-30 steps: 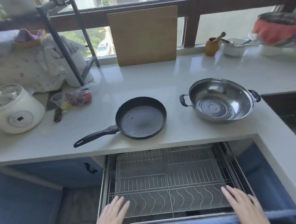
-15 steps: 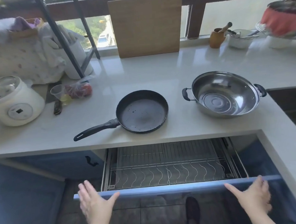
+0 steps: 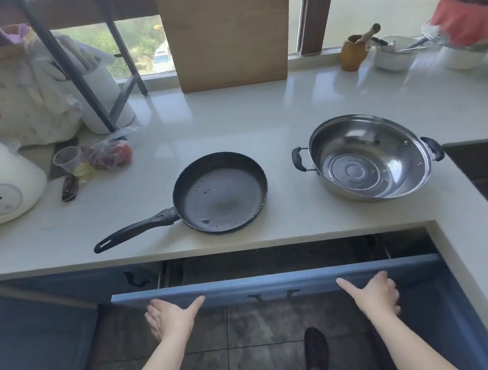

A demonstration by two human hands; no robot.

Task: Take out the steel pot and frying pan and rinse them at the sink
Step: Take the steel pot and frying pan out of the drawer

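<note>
A kitchen seen from above, described around the black frying pan [image 3: 220,192], which sits near the front edge of the pale table [image 3: 234,123]. Its long black handle points left and toward the viewer, the natural place to grip; the pan looks light, rigid and one-handed, though specks inside may be water or oil, so possibly slick. To the pan's right, a little apart, stands the steel pot [image 3: 368,157], wide and shallow with two small black side handles, likely heavier and best lifted by both. Below the pan, the blue drawer front [image 3: 270,284] stands nearly closed. The left hand [image 3: 170,318] and right hand [image 3: 377,295] press flat against it, fingers straight, well apart, gripping nothing.
</note>
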